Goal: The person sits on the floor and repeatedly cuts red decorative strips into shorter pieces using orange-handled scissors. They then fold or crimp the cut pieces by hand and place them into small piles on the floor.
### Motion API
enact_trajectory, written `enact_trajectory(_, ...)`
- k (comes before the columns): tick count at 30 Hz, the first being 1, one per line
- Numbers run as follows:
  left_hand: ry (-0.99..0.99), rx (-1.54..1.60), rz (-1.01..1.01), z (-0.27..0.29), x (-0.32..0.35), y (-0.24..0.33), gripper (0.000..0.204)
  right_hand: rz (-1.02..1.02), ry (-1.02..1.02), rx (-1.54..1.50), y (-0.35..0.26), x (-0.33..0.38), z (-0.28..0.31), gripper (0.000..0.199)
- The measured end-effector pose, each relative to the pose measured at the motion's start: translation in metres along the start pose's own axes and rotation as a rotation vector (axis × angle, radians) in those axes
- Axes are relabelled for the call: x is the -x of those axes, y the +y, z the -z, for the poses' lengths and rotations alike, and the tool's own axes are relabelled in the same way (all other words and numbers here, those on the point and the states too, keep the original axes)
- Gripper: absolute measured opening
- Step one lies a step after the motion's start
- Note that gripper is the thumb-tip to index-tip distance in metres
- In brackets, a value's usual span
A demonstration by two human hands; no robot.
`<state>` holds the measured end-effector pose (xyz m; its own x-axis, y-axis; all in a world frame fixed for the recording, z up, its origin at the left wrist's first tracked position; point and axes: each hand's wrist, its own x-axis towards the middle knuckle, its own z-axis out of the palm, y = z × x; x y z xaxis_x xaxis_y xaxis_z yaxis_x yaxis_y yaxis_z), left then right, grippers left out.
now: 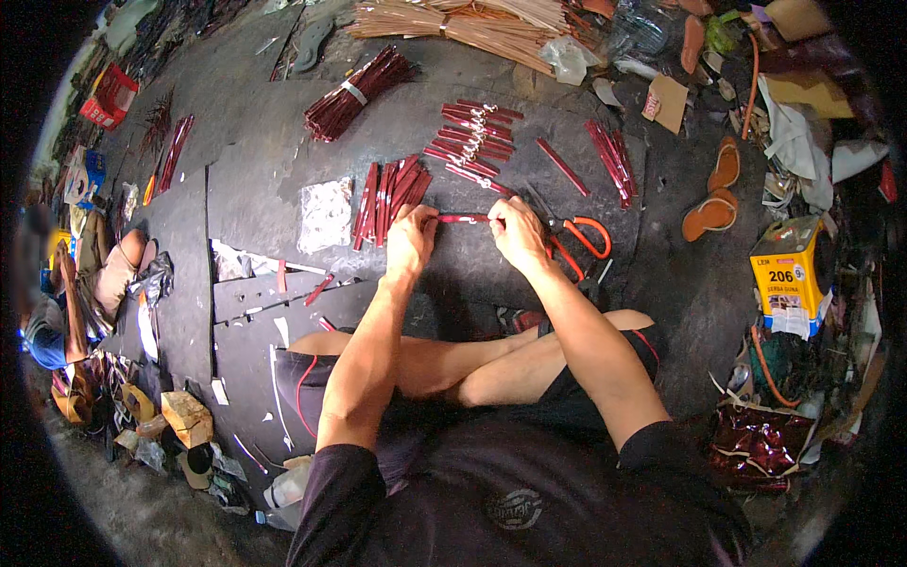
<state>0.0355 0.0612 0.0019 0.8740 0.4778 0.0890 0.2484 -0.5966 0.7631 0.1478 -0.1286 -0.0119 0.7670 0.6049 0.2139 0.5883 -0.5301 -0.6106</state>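
Observation:
A short dark red strip [463, 219] is stretched level between my two hands, with a small shiny spot near its middle. My left hand [411, 239] pinches its left end, and my right hand [519, 231] closes on the right end. Just beyond lies a stack of red strips with silver metal fittings [477, 137]. Plain red strips [389, 197] fan out by my left hand, beside a clear plastic bag of small pieces [326, 215]. Orange-handled scissors [593, 238] rest right of my right hand, their blades partly hidden.
A tied bundle of dark red strips [354, 94] and loose red strips [612, 163] lie on the dark board [265, 142]. Light brown strips [453, 30] are heaped at the far edge. Brown sandals [710, 215] and a yellow tin [786, 274] stand right. Another person [57, 317] sits far left.

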Motion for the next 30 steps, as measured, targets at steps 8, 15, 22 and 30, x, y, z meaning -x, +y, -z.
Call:
enact_trajectory(8, 0.007, 0.036, 0.021, 0.000, 0.003, -0.010, 0.015, -0.201, -0.052, -0.053, -0.009, -0.008, 0.007, 0.015)
enact_trajectory(15, 0.047, 0.062, 0.009, 0.000, 0.005, -0.004, 0.019, -0.273, -0.019, -0.107, -0.005, -0.015, 0.013, 0.012)
enact_trajectory(22, 0.017, 0.035, 0.025, 0.025, 0.004, 0.007, 0.021, -0.465, 0.000, -0.157, -0.008, -0.053, 0.065, 0.021)
enact_trajectory(30, -0.346, -0.130, 0.030, 0.142, -0.007, 0.057, 0.040, -0.242, 0.012, 0.000, -0.001, -0.085, 0.166, 0.029)
